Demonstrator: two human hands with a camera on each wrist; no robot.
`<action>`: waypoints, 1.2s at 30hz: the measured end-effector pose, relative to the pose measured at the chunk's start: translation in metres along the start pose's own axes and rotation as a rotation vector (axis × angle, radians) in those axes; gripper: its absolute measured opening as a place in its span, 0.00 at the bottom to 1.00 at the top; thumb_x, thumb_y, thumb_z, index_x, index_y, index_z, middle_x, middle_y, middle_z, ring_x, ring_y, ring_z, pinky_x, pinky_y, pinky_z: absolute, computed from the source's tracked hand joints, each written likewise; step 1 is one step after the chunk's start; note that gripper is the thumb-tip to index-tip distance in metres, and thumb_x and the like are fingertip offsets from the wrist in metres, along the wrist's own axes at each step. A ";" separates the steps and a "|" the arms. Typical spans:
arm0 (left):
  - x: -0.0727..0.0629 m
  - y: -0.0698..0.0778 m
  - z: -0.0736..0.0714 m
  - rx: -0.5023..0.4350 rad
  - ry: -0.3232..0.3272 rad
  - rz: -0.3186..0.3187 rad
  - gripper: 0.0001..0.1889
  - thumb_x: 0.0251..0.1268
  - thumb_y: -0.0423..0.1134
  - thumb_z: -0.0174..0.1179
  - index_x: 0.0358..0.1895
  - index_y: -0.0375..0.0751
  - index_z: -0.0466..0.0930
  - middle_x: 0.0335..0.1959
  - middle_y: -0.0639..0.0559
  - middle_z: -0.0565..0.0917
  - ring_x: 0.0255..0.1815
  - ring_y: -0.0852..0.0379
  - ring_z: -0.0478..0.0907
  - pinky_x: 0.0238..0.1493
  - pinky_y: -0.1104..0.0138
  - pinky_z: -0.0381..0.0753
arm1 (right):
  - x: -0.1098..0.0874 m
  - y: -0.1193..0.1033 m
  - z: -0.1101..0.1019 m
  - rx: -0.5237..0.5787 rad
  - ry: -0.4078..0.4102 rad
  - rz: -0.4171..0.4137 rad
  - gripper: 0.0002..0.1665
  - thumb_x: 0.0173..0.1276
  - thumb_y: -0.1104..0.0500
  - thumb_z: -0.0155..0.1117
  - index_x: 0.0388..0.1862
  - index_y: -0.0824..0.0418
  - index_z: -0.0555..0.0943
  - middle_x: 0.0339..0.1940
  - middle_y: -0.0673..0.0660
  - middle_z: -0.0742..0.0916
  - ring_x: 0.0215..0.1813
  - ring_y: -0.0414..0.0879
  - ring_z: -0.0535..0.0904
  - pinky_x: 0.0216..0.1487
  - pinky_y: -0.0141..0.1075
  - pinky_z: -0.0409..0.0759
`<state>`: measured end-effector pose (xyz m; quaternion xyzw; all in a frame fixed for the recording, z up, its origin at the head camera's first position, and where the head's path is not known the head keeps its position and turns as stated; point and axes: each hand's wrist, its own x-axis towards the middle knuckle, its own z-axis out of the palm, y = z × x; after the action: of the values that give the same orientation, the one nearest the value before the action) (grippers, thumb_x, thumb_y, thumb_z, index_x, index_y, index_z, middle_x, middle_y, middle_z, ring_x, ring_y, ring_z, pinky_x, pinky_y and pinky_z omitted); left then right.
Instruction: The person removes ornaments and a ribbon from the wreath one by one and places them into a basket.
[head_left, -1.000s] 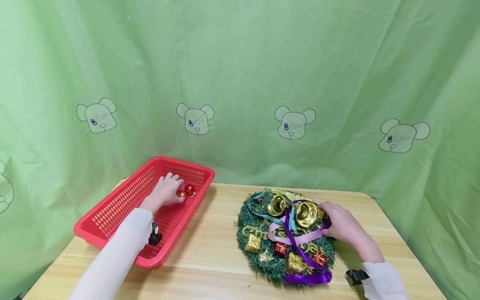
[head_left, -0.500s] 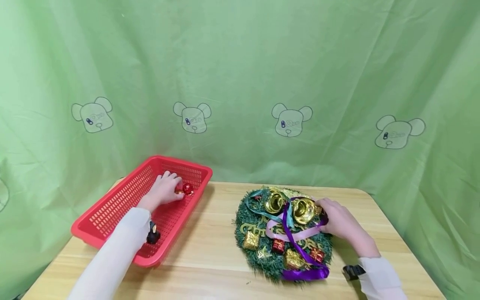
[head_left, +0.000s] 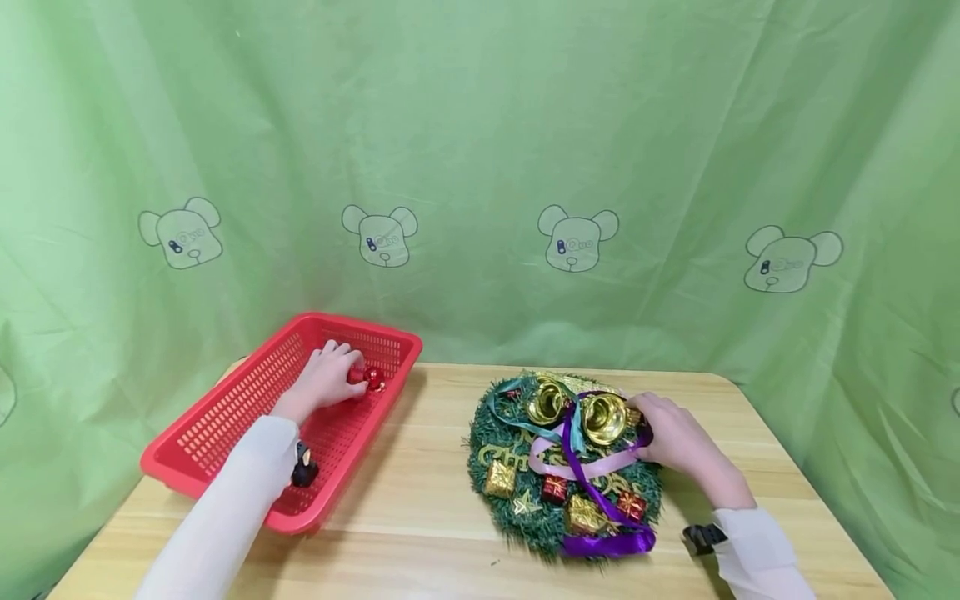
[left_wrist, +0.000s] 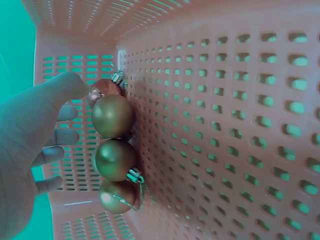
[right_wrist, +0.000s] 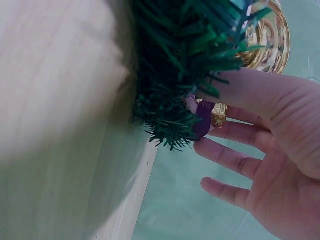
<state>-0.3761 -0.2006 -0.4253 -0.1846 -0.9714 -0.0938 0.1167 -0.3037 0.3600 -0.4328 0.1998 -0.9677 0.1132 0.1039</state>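
The head view shows the left hand (head_left: 327, 377) inside a red basket (head_left: 292, 522), the right hand (head_left: 677, 435) at the right edge of a wreath (head_left: 542, 523) on the table (head_left: 423, 500). From the left wrist, thumb and fingers are spread apart beside baubles (left_wrist: 114, 116) lined along the basket wall. From the right wrist, fingers touch the wreath's purple ribbon (right_wrist: 203, 120); whether they pinch it, I cannot tell.

The left hand (head_left: 326, 379) has its thumb (head_left: 363, 389) a little higher now, nearer the red ball (head_left: 374, 379) in the basket (head_left: 296, 522), and the orange ball showing at its fingertips a second ago is lost from sight (from above, at least). The wearer's view swings slightly right: the bear drawings (head_left: 578, 242) sit farther left, and another's edge (head_left: 956, 402) peeks in.
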 end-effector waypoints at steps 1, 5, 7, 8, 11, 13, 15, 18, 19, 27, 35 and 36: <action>0.000 0.000 0.000 0.000 0.006 0.002 0.17 0.58 0.46 0.69 0.45 0.39 0.83 0.44 0.43 0.81 0.49 0.44 0.69 0.49 0.49 0.70 | 0.000 0.000 0.000 -0.001 -0.001 -0.001 0.44 0.40 0.61 0.86 0.59 0.70 0.78 0.56 0.69 0.84 0.56 0.70 0.80 0.58 0.66 0.75; 0.000 0.001 -0.007 -0.014 0.037 0.001 0.17 0.59 0.46 0.68 0.47 0.39 0.83 0.47 0.43 0.82 0.50 0.43 0.70 0.50 0.48 0.71 | -0.001 0.000 0.000 -0.005 -0.010 0.003 0.45 0.40 0.62 0.86 0.60 0.71 0.77 0.57 0.70 0.84 0.57 0.70 0.79 0.58 0.66 0.75; 0.001 0.002 -0.014 -0.018 0.073 0.004 0.17 0.59 0.46 0.68 0.47 0.40 0.83 0.47 0.42 0.82 0.49 0.43 0.70 0.50 0.48 0.71 | -0.001 0.000 0.000 -0.003 -0.010 0.001 0.46 0.40 0.62 0.86 0.60 0.71 0.77 0.57 0.70 0.84 0.57 0.70 0.79 0.59 0.66 0.75; 0.001 0.003 -0.018 -0.023 0.088 0.003 0.17 0.59 0.46 0.68 0.47 0.39 0.83 0.47 0.42 0.83 0.49 0.43 0.70 0.50 0.48 0.71 | -0.001 0.001 0.001 -0.003 -0.009 0.001 0.46 0.40 0.62 0.86 0.60 0.71 0.77 0.57 0.70 0.84 0.57 0.70 0.79 0.59 0.66 0.75; 0.003 0.008 -0.032 -0.034 0.131 0.009 0.17 0.59 0.46 0.67 0.47 0.39 0.83 0.47 0.42 0.83 0.49 0.43 0.70 0.50 0.48 0.71 | 0.000 0.002 0.001 -0.006 -0.006 -0.002 0.46 0.39 0.62 0.86 0.60 0.71 0.77 0.56 0.70 0.84 0.57 0.70 0.79 0.59 0.66 0.75; 0.005 0.013 -0.041 -0.047 0.142 0.015 0.18 0.60 0.45 0.67 0.49 0.38 0.82 0.47 0.42 0.83 0.50 0.43 0.70 0.52 0.48 0.70 | -0.001 0.003 0.002 -0.010 -0.007 0.000 0.46 0.39 0.61 0.86 0.60 0.70 0.77 0.56 0.69 0.84 0.56 0.70 0.80 0.59 0.66 0.75; 0.007 0.020 -0.050 -0.053 0.146 0.021 0.19 0.61 0.45 0.67 0.50 0.38 0.82 0.48 0.42 0.82 0.52 0.42 0.70 0.55 0.47 0.70 | -0.002 0.004 0.002 -0.011 -0.014 0.003 0.46 0.39 0.61 0.86 0.60 0.70 0.77 0.56 0.69 0.84 0.56 0.69 0.80 0.59 0.66 0.75; 0.010 0.032 -0.064 -0.052 0.156 0.043 0.19 0.62 0.46 0.66 0.52 0.38 0.82 0.50 0.42 0.82 0.54 0.42 0.69 0.57 0.46 0.70 | -0.003 0.004 0.002 -0.013 -0.016 0.002 0.46 0.40 0.61 0.86 0.60 0.70 0.77 0.56 0.69 0.84 0.56 0.69 0.80 0.58 0.66 0.75; 0.012 0.036 -0.069 -0.047 0.159 0.051 0.19 0.62 0.46 0.66 0.52 0.38 0.82 0.50 0.42 0.82 0.55 0.42 0.69 0.58 0.46 0.70 | -0.003 0.003 0.001 -0.014 -0.015 0.001 0.45 0.40 0.62 0.86 0.60 0.70 0.77 0.56 0.69 0.84 0.56 0.69 0.80 0.58 0.66 0.75; 0.022 0.087 -0.092 -0.013 0.197 0.196 0.19 0.62 0.45 0.67 0.52 0.39 0.83 0.49 0.44 0.83 0.55 0.43 0.71 0.58 0.48 0.71 | 0.001 0.000 -0.005 -0.013 -0.008 -0.003 0.46 0.40 0.61 0.86 0.59 0.71 0.77 0.56 0.70 0.84 0.57 0.70 0.79 0.59 0.66 0.75; 0.029 0.134 -0.083 0.008 0.161 0.321 0.18 0.63 0.48 0.67 0.52 0.42 0.83 0.49 0.46 0.83 0.53 0.46 0.72 0.58 0.49 0.72 | 0.001 0.000 -0.004 -0.010 -0.018 0.002 0.45 0.42 0.62 0.85 0.61 0.71 0.76 0.56 0.70 0.83 0.57 0.69 0.79 0.59 0.65 0.75; 0.029 0.138 -0.081 0.017 0.152 0.335 0.18 0.63 0.48 0.67 0.52 0.43 0.83 0.48 0.47 0.83 0.53 0.46 0.72 0.58 0.49 0.73 | 0.000 0.000 -0.004 -0.010 -0.018 0.003 0.45 0.42 0.62 0.85 0.61 0.71 0.76 0.56 0.70 0.83 0.57 0.69 0.79 0.59 0.65 0.75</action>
<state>-0.3347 -0.0826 -0.3215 -0.3354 -0.9161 -0.0786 0.2051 -0.3034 0.3605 -0.4292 0.1990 -0.9695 0.1067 0.0958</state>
